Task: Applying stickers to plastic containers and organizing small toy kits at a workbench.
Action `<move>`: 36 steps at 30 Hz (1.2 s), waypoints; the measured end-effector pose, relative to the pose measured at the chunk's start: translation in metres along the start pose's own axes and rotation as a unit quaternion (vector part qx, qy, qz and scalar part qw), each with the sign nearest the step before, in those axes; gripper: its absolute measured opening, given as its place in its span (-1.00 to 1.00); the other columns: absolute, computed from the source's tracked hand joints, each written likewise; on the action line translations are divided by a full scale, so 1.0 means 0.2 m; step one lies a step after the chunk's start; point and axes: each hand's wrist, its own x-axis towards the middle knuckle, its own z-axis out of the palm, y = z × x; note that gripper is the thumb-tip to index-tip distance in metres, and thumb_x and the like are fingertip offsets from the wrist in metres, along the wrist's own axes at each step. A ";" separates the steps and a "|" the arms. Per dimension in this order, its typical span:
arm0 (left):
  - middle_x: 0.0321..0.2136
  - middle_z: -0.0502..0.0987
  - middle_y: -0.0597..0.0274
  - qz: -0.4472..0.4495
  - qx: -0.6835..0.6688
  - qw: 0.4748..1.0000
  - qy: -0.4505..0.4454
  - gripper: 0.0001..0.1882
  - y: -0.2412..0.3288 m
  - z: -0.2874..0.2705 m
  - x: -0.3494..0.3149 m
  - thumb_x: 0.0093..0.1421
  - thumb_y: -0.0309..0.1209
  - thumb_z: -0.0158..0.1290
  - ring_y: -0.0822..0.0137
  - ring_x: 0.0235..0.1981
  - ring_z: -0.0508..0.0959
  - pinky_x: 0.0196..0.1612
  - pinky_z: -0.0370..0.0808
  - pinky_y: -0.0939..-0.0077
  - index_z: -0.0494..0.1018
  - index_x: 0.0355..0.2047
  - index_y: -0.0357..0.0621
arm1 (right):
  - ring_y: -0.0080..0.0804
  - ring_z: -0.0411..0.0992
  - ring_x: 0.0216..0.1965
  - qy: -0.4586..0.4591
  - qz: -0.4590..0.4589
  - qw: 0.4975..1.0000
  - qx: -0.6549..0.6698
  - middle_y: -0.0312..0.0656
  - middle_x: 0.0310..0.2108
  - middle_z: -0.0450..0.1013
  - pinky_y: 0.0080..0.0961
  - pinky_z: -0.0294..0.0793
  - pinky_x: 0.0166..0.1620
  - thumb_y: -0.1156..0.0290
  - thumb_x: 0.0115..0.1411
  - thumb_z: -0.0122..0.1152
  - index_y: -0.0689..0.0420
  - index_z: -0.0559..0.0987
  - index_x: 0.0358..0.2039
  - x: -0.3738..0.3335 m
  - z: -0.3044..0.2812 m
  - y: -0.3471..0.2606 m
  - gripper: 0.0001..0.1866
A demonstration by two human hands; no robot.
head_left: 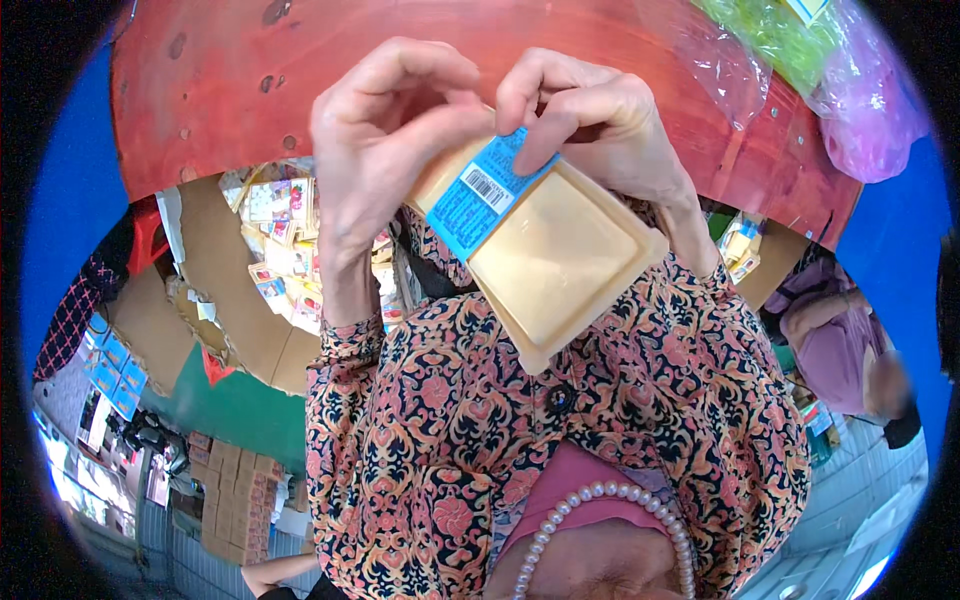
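Between my two hands is a cream-coloured plastic blister pack point(555, 262), tilted, its lower corner pointing down toward my patterned shirt. A blue printed card point(490, 195) with a barcode crosses its upper part. My left hand point(392, 135) is closed, its thumb and fingertips pinched at the pack's upper left edge. My right hand point(600, 120) is closed too, with its thumb and index finger gripping the top end of the blue card. The fingers hide the pack's upper corner, so I cannot see exactly what they pinch there.
A worn red table point(250, 90) stretches ahead of me. Clear, green and pink plastic bags point(865, 115) lie at its far right. At left, a cardboard box point(215, 270) holds many small printed packs point(285, 240). Another person in purple point(830, 335) is at right.
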 end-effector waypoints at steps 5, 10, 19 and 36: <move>-0.33 0.54 0.04 0.243 0.162 0.948 -0.127 -0.54 0.08 -0.13 -0.06 -0.03 -0.20 0.13 0.09 -0.20 0.50 -0.10 0.40 0.28 0.47 -0.29 -0.42 | -0.55 0.39 -0.29 0.034 0.023 0.998 0.049 -0.27 -0.35 0.40 -0.65 0.38 -0.22 0.65 -0.09 0.26 0.22 0.62 -0.46 0.00 -0.02 0.04 -0.88; -0.26 0.52 -0.01 0.206 0.329 0.918 -0.086 -0.36 0.12 0.00 -0.15 -0.24 -0.22 0.33 0.00 -0.15 0.50 -0.06 0.40 0.21 0.44 -0.19 -0.41 | -0.55 0.40 -0.29 0.073 -0.020 0.992 0.104 -0.26 -0.36 0.43 -0.63 0.38 -0.25 0.61 -0.08 0.30 0.25 0.61 -0.37 0.03 0.00 0.02 -0.81; -0.39 0.60 0.20 0.049 0.133 0.981 0.134 -0.77 0.03 0.10 -0.14 -0.01 -0.57 0.18 0.42 -0.37 0.56 -0.27 0.49 0.58 0.53 -0.29 -0.34 | -0.66 0.21 -0.50 0.150 0.013 0.989 -0.007 -0.37 -0.54 0.30 -0.68 0.18 -0.47 0.41 -0.03 0.35 0.23 0.55 -0.40 0.08 0.04 -0.03 -0.79; -0.20 0.54 0.09 -0.004 -0.212 0.969 0.131 -0.54 -0.04 0.08 -0.08 -0.01 -0.46 0.23 0.31 -0.20 0.55 -0.08 0.47 0.41 0.38 -0.10 -0.41 | -0.81 0.33 -0.57 0.240 0.107 0.959 0.110 -0.36 -0.53 0.47 -0.84 0.31 -0.53 0.44 0.03 0.33 0.29 0.55 -0.31 0.12 0.10 -0.12 -0.76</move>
